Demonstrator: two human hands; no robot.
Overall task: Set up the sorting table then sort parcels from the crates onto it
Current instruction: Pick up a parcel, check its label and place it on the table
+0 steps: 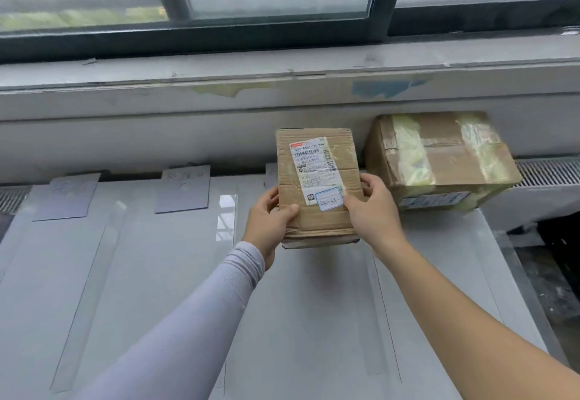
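A small brown cardboard parcel (317,161) with a white shipping label is held above the far middle of the grey sorting table (150,290). My left hand (270,224) grips its lower left edge, thumb on top. My right hand (373,211) grips its lower right edge, thumb on the label's blue-framed sticker. A larger taped cardboard parcel (439,158) lies on the table's far right corner against the wall.
Grey label cards (183,188) (66,197) stand along the table's far edge, a third one partly hidden behind the held parcel. Tape strips divide the table into lanes. A window sill and wall (219,101) rise behind. A dark floor gap (552,268) lies right of the table.
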